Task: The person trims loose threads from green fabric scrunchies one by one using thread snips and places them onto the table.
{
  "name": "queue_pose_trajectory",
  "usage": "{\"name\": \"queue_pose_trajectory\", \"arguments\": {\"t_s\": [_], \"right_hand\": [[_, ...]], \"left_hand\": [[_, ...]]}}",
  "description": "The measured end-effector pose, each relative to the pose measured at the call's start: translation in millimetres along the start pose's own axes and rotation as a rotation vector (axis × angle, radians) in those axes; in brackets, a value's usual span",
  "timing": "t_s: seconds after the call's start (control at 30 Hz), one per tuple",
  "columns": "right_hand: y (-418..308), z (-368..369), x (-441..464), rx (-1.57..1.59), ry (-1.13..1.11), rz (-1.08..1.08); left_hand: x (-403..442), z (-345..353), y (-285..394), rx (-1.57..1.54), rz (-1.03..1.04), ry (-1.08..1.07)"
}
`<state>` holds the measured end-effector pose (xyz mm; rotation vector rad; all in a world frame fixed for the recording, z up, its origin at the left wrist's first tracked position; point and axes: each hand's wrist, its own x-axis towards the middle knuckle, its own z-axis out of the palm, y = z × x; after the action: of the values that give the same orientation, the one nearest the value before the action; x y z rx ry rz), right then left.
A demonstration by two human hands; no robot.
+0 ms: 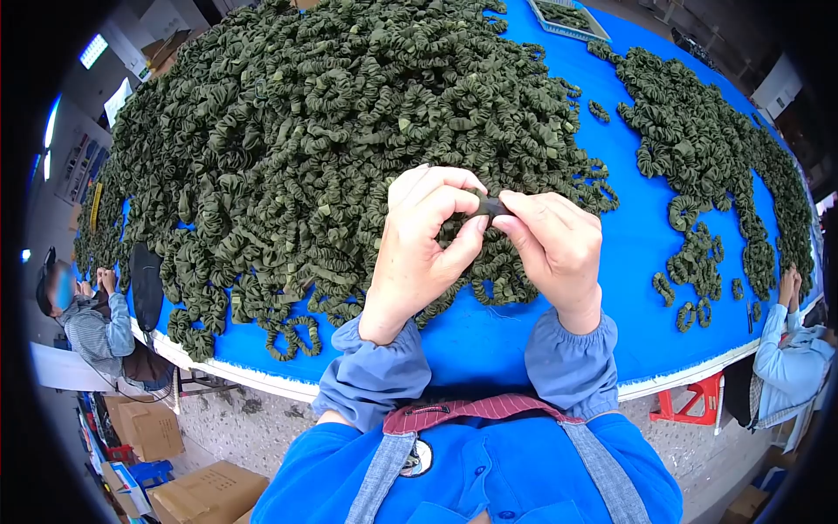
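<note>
My left hand (432, 236) and my right hand (554, 244) meet above the table's near part, both in a pinch. Between their fingertips they hold a small dark green fabric piece (492, 208), stretched from one hand to the other. Most of it is hidden by my fingers. Behind and below it lies a large heap of dark green gathered fabric rings (349, 131), which spreads over the blue cloth. A few loose rings (292, 336) lie near the front edge, left of my left forearm.
A second pile of green rings (672, 122) lies on the blue tablecloth (611, 297) at the right. A basket (572, 19) stands at the back. Co-workers sit at the far left (100, 327) and far right (786, 358). Cardboard boxes (209, 493) and a red stool (690, 402) stand below.
</note>
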<state>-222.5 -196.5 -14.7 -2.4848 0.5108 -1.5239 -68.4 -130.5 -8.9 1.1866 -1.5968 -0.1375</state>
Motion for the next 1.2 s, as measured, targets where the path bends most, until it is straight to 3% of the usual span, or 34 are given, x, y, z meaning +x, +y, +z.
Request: {"name": "queue_pose_trajectory", "arguments": {"t_s": [0.17, 0.33, 0.47, 0.57, 0.63, 0.7, 0.73, 0.8, 0.9, 0.97, 1.0, 1.17, 1.2], "right_hand": [[4, 2, -3, -0.033, 0.049, 0.002], [-6, -8, 1, 0.093, -0.023, 0.233], [-15, -5, 5, 0.349, -0.072, 0.300], [-5, 2, -2, 0.231, -0.070, 0.320], [12, -20, -3, 0.094, 0.001, 0.486], [36, -50, -10, 0.216, 0.317, 0.709], [56, -70, -22, 0.056, 0.366, 0.729], [108, -118, -61, -0.287, 0.405, 0.809], [159, -172, -115, -0.569, 0.459, 0.889], [167, -189, -129, -1.053, 0.445, 1.144], [165, -188, -118, -1.049, 0.453, 1.124], [120, -143, -88, -0.379, 0.725, 0.776], [114, -130, -73, -0.247, 0.742, 0.717]], "left_hand": [[0, 0, 0, 0.024, 0.006, -0.013], [-1, 3, -2, 0.036, -0.001, 0.008], [-4, 24, -4, -0.414, -0.306, 0.247], [-5, 34, -12, -0.451, -0.333, 0.167], [-4, 37, -23, -0.490, -0.353, 0.070], [-5, 31, -44, -0.275, -0.322, 0.213], [-4, 24, -56, -0.278, -0.317, 0.214], [-5, 14, -76, 0.231, -0.301, 0.362], [-11, 26, -92, 0.473, -0.253, 0.316], [-12, 31, -98, 0.725, -0.205, 0.290], [-9, 32, -100, 0.723, -0.203, 0.311], [-10, 28, -96, 0.551, -0.243, 0.303], [-7, 21, -86, 0.369, -0.315, 0.334]]}}
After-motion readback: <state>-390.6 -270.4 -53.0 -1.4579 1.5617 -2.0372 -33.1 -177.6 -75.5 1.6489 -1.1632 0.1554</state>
